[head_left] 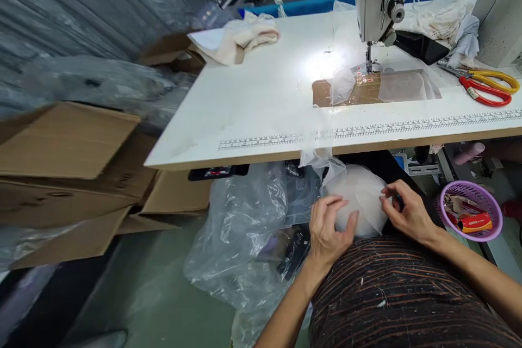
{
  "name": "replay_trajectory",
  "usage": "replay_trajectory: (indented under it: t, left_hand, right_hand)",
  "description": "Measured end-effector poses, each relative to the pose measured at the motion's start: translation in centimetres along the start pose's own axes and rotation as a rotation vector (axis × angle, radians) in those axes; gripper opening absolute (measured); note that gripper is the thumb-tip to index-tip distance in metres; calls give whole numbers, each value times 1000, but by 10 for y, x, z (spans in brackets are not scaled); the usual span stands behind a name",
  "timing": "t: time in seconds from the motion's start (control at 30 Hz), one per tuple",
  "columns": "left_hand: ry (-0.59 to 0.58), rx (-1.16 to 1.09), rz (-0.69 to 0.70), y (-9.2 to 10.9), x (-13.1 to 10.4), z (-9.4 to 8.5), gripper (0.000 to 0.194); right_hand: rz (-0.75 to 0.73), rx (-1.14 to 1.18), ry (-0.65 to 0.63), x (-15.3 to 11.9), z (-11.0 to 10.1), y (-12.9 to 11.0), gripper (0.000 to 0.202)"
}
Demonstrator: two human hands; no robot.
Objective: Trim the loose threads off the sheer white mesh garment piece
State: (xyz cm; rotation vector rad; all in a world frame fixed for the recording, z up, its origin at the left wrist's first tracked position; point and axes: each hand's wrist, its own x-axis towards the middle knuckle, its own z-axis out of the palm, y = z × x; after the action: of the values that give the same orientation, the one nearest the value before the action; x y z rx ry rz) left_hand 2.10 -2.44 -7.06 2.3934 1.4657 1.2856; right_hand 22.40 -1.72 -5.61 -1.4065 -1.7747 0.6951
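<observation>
My left hand (331, 231) lies at the near left of the sheer white fabric (362, 201), fingers spread and bent; whether they grip, I can't tell. The fabric sits in my lap below the table edge, its underside hidden. At its right, my right hand (409, 211) pinches toward its edge, fingertips partly hidden.
</observation>
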Motion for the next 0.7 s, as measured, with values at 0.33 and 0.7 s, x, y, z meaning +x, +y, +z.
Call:
replay_trajectory:
  t: [0.33,0.7]
  left_hand:
    - [-437,68,98,-38,-7,23,51]
    - [-566,-325,-337,-65,-6,37,63]
  right_hand:
    - [-48,79,-150,45,56,35,20]
    - [235,324,-120,48,81,53,27]
